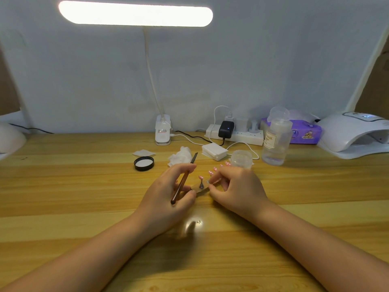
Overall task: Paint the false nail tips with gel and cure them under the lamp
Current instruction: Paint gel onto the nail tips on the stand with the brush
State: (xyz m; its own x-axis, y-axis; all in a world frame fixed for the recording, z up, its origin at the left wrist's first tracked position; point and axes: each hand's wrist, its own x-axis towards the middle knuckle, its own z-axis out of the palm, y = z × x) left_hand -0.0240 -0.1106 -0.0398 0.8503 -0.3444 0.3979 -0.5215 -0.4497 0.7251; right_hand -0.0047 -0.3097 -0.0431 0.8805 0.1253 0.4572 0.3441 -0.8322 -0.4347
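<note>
Two bare hands low over a wooden table (84, 186). Left hand (168, 194), fingers curled, gripping a brown-handled brush (183, 179), bristle end aimed away toward crumpled tissue (181, 158). Right hand (237, 188), fingers curled, pinching a small strip holder (202, 189) carrying pink false nail tips (211, 172) on little stands. Close behind: clear jar (241, 159), black lid (144, 163), liquid bottle (275, 142). Far right: white curing lamp (353, 135). Overhead: lit desk lamp (135, 13).

Both hands (168, 192) (235, 190) curled, close together
</note>
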